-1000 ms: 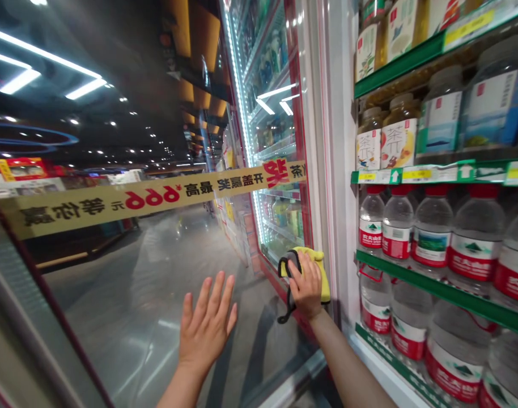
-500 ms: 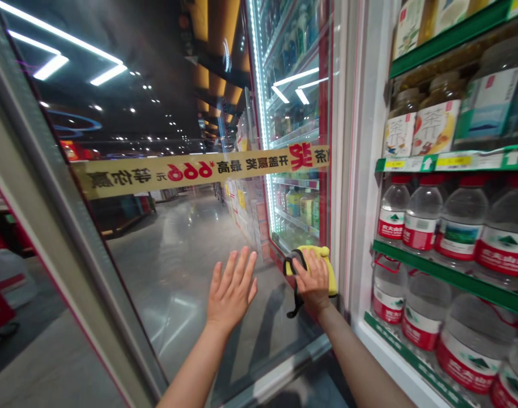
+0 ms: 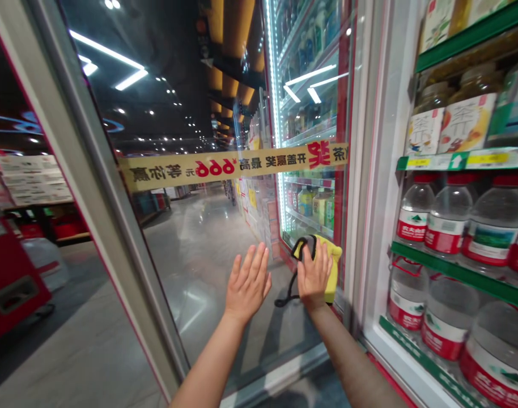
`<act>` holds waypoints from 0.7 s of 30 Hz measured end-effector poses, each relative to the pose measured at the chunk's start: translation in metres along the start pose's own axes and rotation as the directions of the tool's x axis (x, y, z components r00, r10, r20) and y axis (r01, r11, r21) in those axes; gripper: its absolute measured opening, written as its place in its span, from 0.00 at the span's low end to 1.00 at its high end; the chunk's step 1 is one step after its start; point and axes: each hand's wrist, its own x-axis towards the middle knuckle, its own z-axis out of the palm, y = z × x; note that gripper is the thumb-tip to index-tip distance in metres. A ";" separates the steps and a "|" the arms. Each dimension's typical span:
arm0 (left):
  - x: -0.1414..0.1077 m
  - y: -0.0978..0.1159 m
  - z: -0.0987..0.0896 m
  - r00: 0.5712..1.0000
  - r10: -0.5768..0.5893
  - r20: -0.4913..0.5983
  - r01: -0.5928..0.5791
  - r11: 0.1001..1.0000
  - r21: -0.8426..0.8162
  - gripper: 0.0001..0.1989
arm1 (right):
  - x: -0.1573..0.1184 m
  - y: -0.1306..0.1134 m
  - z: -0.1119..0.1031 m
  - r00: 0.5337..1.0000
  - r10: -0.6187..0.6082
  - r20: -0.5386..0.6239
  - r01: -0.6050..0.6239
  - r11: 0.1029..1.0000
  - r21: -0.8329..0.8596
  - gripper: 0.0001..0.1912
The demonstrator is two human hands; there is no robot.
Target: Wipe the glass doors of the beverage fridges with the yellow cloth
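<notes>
A glass door (image 3: 191,238) fills the middle of the head view, with a cream strip of mirrored lettering (image 3: 242,165) across it. Flat against the lower glass, my left hand (image 3: 247,281) has its fingers stretched out and nothing in it. To its right, my right hand (image 3: 314,276) presses a yellow and grey cloth (image 3: 333,271) to the pane with spread fingers. The cloth's black edging hangs as a loop left of that hand.
Shelves with green edges (image 3: 463,279) on the right hold large water bottles (image 3: 449,215) and tea bottles (image 3: 468,116). The metal door frame (image 3: 93,170) slants down at the left. A red object (image 3: 12,277) stands beyond it.
The view has shifted, so the door and shelves appear further right. My right hand has moved slightly left relative to the door's right edge, with the cloth under it. My left hand stays on the glass.
</notes>
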 end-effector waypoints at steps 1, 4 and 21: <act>0.000 -0.001 0.000 1.000 0.004 0.003 -0.004 1.000 -0.008 0.39 | 0.005 -0.010 0.001 0.999 0.017 0.032 -0.018 1.000 0.005 0.31; -0.003 -0.006 -0.004 0.999 0.028 0.040 -0.027 0.999 -0.034 0.40 | 0.007 -0.025 -0.001 0.987 -0.131 0.097 0.128 0.991 0.033 0.30; -0.077 -0.036 -0.033 0.986 -0.166 0.009 0.164 0.983 0.077 0.40 | -0.001 -0.041 -0.010 0.924 -0.381 -0.023 0.381 0.915 0.132 0.28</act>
